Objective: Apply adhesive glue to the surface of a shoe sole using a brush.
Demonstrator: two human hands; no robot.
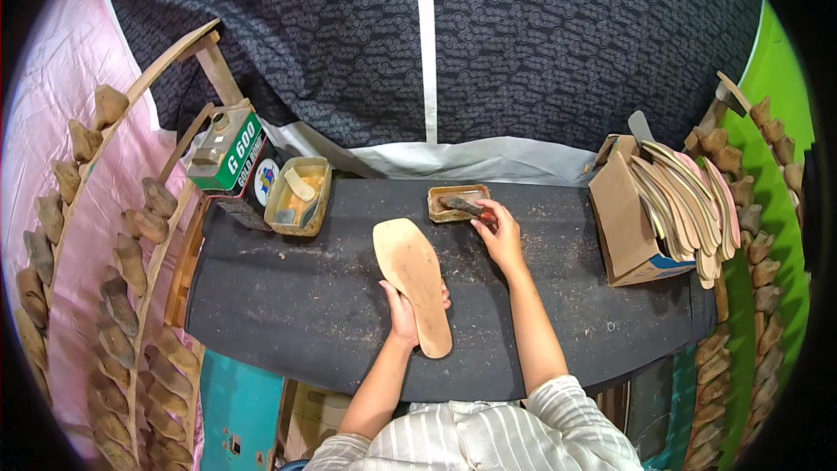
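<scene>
A tan shoe insole [411, 283] is held up over the middle of the table by my left hand [403, 310], whose fingers wrap behind its narrower part. The broad end points away from me. Farther off and to the right, my right hand [499, 231] pinches a dark, stubby tool that looks like a brush [460, 205]. Its tip is over or in a small rectangular tray [446, 191] with brownish residue; whether it touches the bottom I cannot tell.
A dark cloth covers the table [331, 296], specked with scraps. At the left stand a green-and-black metal can [234, 166] and a yellowish tub [301, 196] holding a pale piece. To the right, a cardboard box [623, 218] overflows with stacked insoles [689, 209]. Racks of wooden shoe lasts [131, 262] flank both sides.
</scene>
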